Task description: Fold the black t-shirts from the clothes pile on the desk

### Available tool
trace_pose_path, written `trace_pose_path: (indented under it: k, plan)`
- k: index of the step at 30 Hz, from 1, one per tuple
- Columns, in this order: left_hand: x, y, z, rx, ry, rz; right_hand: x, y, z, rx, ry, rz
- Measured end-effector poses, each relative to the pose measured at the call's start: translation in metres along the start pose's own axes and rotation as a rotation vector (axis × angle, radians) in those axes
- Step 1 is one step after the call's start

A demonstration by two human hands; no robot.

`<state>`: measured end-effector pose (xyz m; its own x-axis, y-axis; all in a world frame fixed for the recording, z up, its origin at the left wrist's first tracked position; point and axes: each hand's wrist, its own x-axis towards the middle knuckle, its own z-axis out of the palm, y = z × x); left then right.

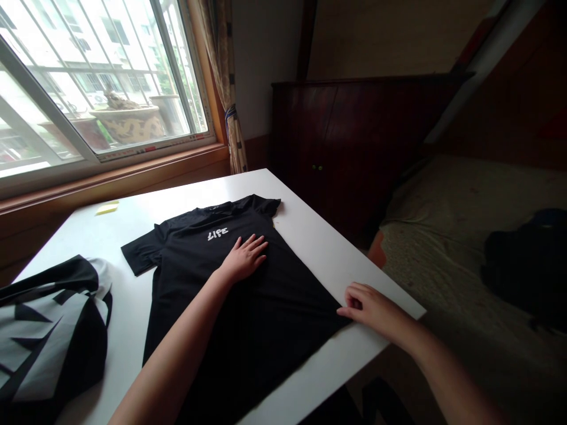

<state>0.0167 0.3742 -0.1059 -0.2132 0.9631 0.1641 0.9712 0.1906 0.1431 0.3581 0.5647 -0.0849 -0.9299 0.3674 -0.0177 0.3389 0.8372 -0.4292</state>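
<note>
A black short-sleeved T-shirt (195, 319) lies spread out on the white table (305, 242), its collar toward the far side and small white lettering on the chest. My left hand (245, 258) rests flat on the chest below that lettering, fingers apart. At the lower right corner of the hem is my right hand (365, 304), its fingers curled and its thumb against the edge of the cloth. Folds run from this corner up across the shirt. The near part of the shirt is partly hidden behind my left forearm.
A crumpled black, grey and white garment (53, 336) lies at the table's left. Yellow paper slips (107, 208) sit near the far left edge. Beyond are a window (101, 77), a tied curtain (230, 112), a dark red cabinet (328, 136) and, at right, a bed (443, 236).
</note>
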Motion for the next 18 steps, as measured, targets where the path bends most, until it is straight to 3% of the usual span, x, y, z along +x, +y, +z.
trace_pose_path:
  k: [4, 8, 11, 15, 18]
  plan:
    - [-0.024, -0.003, -0.013, 0.022, 0.006, -0.038, 0.005, -0.006, -0.01, -0.063, -0.006, -0.067]
    - [-0.067, 0.014, -0.025, 0.067, -0.002, -0.024, 0.026, -0.025, -0.018, -0.109, 0.175, -0.242]
    - [-0.106, 0.03, -0.03, 0.102, -0.002, -0.025, 0.054, -0.047, -0.011, -0.047, 0.277, -0.367]
    - [-0.166, 0.055, -0.037, 0.136, -0.009, -0.055, 0.093, -0.07, 0.015, -0.06, 0.175, -0.516]
    - [-0.216, 0.075, -0.046, 0.171, -0.022, -0.015, 0.114, -0.071, 0.036, -0.117, 0.053, -0.573]
